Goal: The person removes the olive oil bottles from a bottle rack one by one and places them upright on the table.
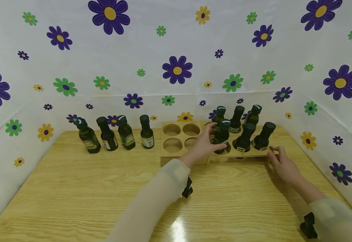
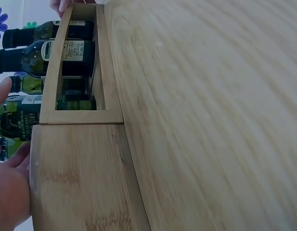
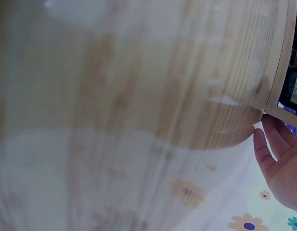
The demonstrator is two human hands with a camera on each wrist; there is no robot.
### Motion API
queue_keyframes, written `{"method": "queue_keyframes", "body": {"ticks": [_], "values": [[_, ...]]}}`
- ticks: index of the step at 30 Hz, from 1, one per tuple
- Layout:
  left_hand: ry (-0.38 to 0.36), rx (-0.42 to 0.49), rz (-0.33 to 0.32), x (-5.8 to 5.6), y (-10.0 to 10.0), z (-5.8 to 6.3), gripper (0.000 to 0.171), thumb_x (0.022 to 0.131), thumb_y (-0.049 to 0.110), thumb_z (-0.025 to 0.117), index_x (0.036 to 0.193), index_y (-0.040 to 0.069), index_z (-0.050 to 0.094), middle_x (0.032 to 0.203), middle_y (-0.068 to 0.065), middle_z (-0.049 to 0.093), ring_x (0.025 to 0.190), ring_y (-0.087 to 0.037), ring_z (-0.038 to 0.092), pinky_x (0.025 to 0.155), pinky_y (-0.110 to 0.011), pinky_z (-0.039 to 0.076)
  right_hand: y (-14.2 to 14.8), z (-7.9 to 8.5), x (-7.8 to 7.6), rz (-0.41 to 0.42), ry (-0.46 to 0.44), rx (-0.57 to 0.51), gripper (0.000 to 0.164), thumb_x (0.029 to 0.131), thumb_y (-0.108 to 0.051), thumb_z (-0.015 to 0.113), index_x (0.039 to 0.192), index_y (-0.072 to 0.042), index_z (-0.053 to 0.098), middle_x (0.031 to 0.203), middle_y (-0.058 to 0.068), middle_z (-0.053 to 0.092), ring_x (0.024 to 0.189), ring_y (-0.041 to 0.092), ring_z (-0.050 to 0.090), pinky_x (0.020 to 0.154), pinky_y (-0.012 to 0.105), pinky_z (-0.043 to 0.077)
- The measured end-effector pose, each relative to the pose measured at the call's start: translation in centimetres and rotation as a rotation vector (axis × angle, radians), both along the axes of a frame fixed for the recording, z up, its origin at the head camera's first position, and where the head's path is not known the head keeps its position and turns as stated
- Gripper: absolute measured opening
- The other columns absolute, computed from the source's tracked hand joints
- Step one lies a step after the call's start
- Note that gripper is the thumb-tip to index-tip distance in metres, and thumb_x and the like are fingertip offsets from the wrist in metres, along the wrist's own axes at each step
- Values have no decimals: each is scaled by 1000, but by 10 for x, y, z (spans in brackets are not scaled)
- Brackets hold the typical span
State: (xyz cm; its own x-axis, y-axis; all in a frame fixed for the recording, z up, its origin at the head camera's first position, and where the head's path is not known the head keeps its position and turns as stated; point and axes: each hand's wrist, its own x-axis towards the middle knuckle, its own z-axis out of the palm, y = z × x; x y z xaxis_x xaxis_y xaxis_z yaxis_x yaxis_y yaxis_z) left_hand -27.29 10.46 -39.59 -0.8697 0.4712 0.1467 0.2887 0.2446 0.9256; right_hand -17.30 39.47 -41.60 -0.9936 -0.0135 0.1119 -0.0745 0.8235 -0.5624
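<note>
While a white flower-printed cloth (image 1: 145,50) closed off the back and sides of the desk (image 1: 73,191), four dark glass bottles (image 1: 147,138) stood in a loose row at the left, narrow-necked and capped, the first and third looking greener, their label print too small to read. To their right came a pale, solid-fronted wooden rack (image 1: 167,160) with round holes in its top; the left hand and its cream sleeve (image 1: 151,198), with a small black device (image 1: 187,189) at the cuff, lay partly across the view of its right-hand holes. Directly beside it, joined along a thin seam, stood a second rack (image 2: 81,117), its open front framed by straight wooden edges.

In the second rack's front-left hole stood a green glass bottle (image 1: 222,132), its lower part mostly hidden. The left hand (image 1: 204,143) curved about it with thumb and fingers spread to either side, slack rather than gripping; the left wrist view cut this hand off at the edge. Five other bottles (image 1: 244,135) stood in the same rack, those at the back overlapped by those in front.

At the far right, the right hand (image 1: 283,164) met the rack's front corner with extended fingertips, unclenched, its thumb apart. The right wrist view cropped most of the rack, and much of it was blurred into pale brown streaks.
</note>
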Motion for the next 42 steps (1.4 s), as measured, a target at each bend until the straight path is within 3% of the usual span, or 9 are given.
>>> {"method": "queue_keyframes", "body": {"ticks": [8,19,22,30,36,42], "values": [[54,-48,40,-6,3,0,73,89,22,73,149,19,32,141,-12,48,128,-25,47,101,-38,44,-3,1,-2,8,8,1,44,109,-27,25,137,7,23,120,43,50,84,44,58,62,41,41],[95,-103,33,-5,0,1,65,92,23,69,148,16,36,144,-13,46,128,-27,48,103,-36,42,-7,2,-3,11,21,14,43,109,-27,25,135,7,25,118,42,52,81,43,58,62,41,41],[88,-64,36,-3,-2,1,65,92,21,69,148,15,36,144,-14,46,130,-26,46,104,-36,40,-6,1,-3,10,11,12,44,109,-27,25,136,8,24,118,42,52,81,43,59,61,40,41],[108,43,67,2,-5,2,66,92,24,69,148,16,35,145,-11,45,131,-25,45,105,-37,40,-6,-1,-2,16,-27,-2,48,109,-29,23,137,10,21,118,43,51,63,25,52,55,36,38],[142,132,61,5,-10,17,66,90,19,72,146,12,37,132,-12,57,124,-22,53,103,-33,41,-5,1,-1,12,-33,-1,49,109,-29,23,138,10,20,122,44,48,70,32,55,57,37,38],[197,207,27,12,-25,36,62,88,14,74,141,10,41,127,-12,60,121,-19,55,104,-28,39,-3,3,1,5,-42,5,49,109,-28,22,138,11,19,124,45,45,75,36,56,58,37,39]]}}
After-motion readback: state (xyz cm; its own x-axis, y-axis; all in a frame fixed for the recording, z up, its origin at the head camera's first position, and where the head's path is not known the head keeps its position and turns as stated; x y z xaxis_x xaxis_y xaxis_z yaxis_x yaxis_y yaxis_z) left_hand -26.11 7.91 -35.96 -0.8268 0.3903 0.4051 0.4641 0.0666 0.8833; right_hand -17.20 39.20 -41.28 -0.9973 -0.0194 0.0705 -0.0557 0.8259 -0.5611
